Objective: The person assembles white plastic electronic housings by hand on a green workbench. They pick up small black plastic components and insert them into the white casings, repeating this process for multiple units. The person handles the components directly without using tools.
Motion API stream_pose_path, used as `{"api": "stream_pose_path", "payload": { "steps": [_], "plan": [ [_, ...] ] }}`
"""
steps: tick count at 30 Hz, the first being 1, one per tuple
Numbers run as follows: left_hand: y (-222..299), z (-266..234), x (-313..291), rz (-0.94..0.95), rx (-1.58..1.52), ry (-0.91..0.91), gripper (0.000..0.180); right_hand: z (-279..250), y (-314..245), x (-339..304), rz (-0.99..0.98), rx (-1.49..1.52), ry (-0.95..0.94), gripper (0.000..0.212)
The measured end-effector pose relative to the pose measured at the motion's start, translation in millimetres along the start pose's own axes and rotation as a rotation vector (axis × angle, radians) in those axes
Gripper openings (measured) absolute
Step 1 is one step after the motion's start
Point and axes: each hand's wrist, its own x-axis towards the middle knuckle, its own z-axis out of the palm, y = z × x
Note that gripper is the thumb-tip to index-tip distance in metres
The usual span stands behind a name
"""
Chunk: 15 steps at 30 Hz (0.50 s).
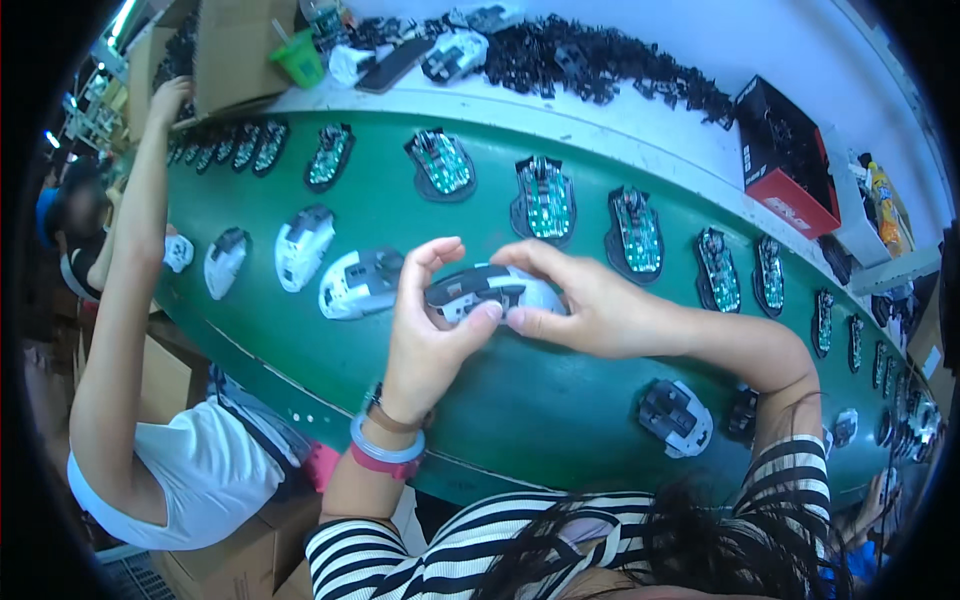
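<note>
Over the middle of the green bench, a computer mouse shell point(530, 291), white with dark grey parts, is held up between both my hands. My left hand point(432, 312) grips its left end, with the thumb pressed on the near side. From the other end, my right hand point(600, 305) has its thumb and fingers closed around the shell. Just left of my left hand lies another white and grey mouse shell point(350, 287). Beyond my hands, a mouse base with a green circuit board point(547, 205) rests on the bench.
Several circuit-board bases line the green bench point(560, 420). More shells lie left, and one shell point(677, 415) sits near my right forearm. The back ledge carries black parts point(590, 60), a green cup point(299, 60) and a red-black box point(788, 155). A co-worker's arm point(135, 230) reaches in at left.
</note>
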Motion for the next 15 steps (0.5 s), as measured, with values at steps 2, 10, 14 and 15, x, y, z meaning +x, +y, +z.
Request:
{"api": "stream_pose_path", "payload": {
  "steps": [2, 10, 14, 15],
  "plan": [
    [-1.7, 8.5, -3.2, 0.117, 0.075, 0.014, 0.076, -1.8, -7.2, -4.0, 0.008, 0.003, 0.024, 0.05],
    [-4.3, 19.3, 8.3, 0.093, 0.064, -0.381, 0.109, -3.2, -18.2, -54.7, 0.111, -0.206, 0.177, 0.058],
    [21.1, 0.6, 126.0, 0.456, 0.779, -0.437, 0.097, 2.5, -26.0, -112.5, 0.365, -0.788, -0.102, 0.062],
    [13.7, -9.5, 177.0, 0.622, 1.005, -0.253, 0.093, 10.5, -25.2, -117.7, 0.16, -0.934, 0.033, 0.065]
  ]
}}
